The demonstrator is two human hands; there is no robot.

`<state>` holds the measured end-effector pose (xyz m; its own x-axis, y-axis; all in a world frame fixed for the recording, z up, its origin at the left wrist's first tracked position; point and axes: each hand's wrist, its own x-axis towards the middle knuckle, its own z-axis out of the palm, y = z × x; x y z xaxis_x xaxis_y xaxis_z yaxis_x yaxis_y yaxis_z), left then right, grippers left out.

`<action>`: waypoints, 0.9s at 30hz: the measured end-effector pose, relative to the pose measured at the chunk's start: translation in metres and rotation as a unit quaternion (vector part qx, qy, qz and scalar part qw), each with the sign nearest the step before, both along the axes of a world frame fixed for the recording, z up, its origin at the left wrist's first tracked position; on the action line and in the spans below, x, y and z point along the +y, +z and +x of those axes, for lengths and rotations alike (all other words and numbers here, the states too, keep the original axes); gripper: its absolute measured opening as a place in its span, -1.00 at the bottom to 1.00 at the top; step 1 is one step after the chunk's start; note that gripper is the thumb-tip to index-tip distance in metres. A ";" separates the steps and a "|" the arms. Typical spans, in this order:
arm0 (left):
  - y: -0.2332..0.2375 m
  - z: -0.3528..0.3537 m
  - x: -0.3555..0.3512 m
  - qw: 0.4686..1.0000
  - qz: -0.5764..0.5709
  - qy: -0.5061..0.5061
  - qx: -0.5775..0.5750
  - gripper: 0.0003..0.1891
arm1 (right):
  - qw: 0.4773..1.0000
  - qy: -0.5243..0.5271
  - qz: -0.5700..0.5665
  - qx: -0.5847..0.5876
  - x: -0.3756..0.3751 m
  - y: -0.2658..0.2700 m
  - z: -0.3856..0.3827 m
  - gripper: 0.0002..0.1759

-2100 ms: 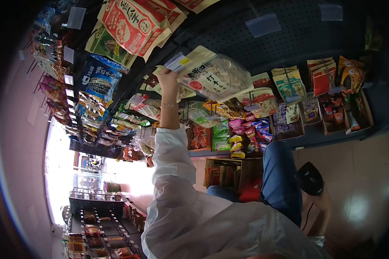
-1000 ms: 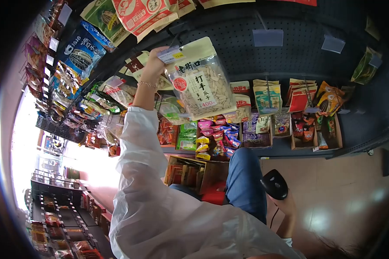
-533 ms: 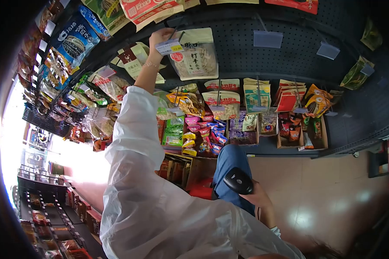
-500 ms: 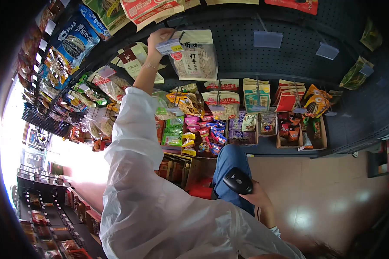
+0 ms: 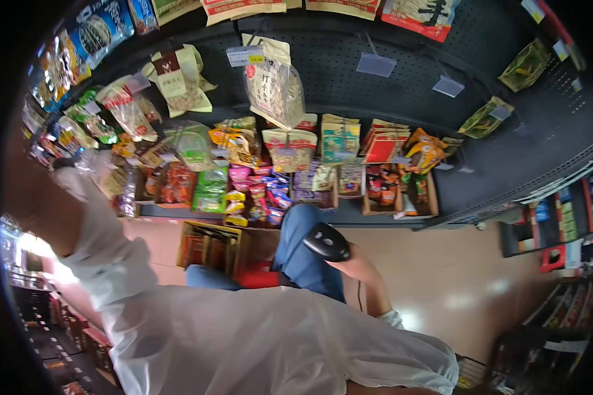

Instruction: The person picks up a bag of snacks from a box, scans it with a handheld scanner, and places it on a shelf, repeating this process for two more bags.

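My right hand [image 5: 357, 261] holds a black barcode scanner [image 5: 326, 242] above my knee in blue jeans. My left hand [image 5: 41, 201] is raised close to the camera at the left edge, dark and blurred, its fingers not clear. A clear bag of seeds [image 5: 274, 85] hangs tilted from a hook on the black pegboard, away from both hands. The price tag [image 5: 245, 56] sits at the front of its hook, over the bag's upper left part. Beside it hangs a white and green bag [image 5: 180, 80].
Snack packets [image 5: 290, 149] hang in a lower row, above open boxes of small wrapped snacks [image 5: 211, 191]. A cardboard box [image 5: 214, 247] stands on the floor by my legs. Empty tag holders [image 5: 376, 64] stick out at upper right. A dark basket [image 5: 540, 355] is at lower right.
My left hand has left the price tag and moved to the left, near the camera. The seed bag now hangs tilted. The view has shifted; my right hand still holds the scanner.
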<state>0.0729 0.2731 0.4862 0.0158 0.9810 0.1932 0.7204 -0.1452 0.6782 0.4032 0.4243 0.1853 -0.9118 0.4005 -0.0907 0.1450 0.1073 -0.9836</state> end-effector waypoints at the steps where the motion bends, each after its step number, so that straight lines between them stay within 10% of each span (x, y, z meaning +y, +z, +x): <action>1: -0.006 0.001 -0.004 1.000 0.015 0.000 -0.014 -0.64 | 1.000 -0.007 0.013 -0.014 -0.003 0.011 -0.003 -0.54; 27: -0.033 0.033 -0.090 0.988 0.137 0.044 -0.054 -0.67 | 0.994 0.077 0.071 -0.014 -0.045 0.032 -0.005 -0.53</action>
<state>0.1060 0.1833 0.4533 -0.1034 0.8882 0.4476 0.6639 -0.2735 0.6960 0.3983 0.3788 0.2171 -0.9612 0.2668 -0.0695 0.1433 0.2680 -0.9527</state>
